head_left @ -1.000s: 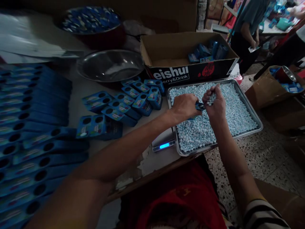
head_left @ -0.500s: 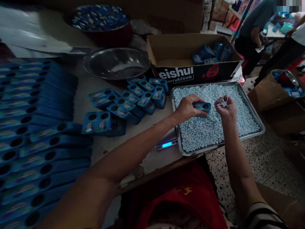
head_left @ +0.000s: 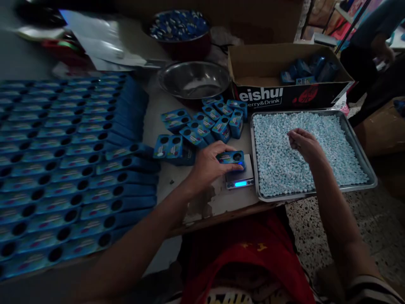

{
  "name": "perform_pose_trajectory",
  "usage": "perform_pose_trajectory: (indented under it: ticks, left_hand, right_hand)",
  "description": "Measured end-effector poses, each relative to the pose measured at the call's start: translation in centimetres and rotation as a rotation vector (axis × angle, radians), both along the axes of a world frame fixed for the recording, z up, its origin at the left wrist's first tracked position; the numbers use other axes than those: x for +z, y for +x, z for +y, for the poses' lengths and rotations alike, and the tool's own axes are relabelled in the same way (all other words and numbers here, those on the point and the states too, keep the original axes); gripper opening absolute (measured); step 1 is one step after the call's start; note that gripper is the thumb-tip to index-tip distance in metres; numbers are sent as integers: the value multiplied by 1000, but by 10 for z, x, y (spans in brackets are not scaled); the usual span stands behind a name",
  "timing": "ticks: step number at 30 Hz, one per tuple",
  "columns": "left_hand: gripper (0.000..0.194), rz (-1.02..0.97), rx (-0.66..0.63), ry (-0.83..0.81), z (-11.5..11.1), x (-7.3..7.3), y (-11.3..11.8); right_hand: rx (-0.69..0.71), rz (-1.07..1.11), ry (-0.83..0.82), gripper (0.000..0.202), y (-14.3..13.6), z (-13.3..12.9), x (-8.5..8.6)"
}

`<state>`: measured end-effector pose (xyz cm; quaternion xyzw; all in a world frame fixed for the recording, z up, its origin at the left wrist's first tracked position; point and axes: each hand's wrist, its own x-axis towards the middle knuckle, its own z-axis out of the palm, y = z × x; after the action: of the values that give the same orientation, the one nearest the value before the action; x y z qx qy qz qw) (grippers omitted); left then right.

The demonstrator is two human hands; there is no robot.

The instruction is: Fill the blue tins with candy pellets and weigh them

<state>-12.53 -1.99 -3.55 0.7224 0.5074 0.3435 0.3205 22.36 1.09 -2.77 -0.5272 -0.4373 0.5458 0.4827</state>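
My left hand (head_left: pixel 211 162) grips a small blue box (head_left: pixel 232 159) with a round dark hole in its top, fingers on one side and thumb on the other. The box is over the plate of a small digital scale (head_left: pixel 240 181) with a lit blue display; whether it touches the plate I cannot tell. Above a metal tray (head_left: pixel 373 179) of small white and pale blue pellet candies (head_left: pixel 275 164), my right hand (head_left: pixel 302 143) has its fingers curled closed. What lies inside those fingers is hidden.
Similar blue boxes stand in packed rows (head_left: pixel 72 160) on the left and in a loose group (head_left: pixel 202 122) behind the scale. Farther back are a metal bowl (head_left: pixel 193 80), a red basin (head_left: pixel 183 44) of blue pieces and a cardboard carton (head_left: pixel 262 95) holding blue boxes. A person (head_left: pixel 373 46) is at far right.
My left hand has carried the blue box leftward from above the tray to the scale. My right hand, palm up with several candies before, has closed its fingers. The view has swung left.
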Motion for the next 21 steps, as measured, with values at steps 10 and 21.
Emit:
perform_pose_trajectory:
  ticks: [10, 21]
  left_hand:
    - [77, 98, 74, 87, -25, -12, -1]
    - [27, -18, 345, -10, -92, -22, -86]
  right_hand:
    - [43, -382, -164, 29, 0, -16, -2]
    - [722, -822, -410, 8, -8, -16, 40]
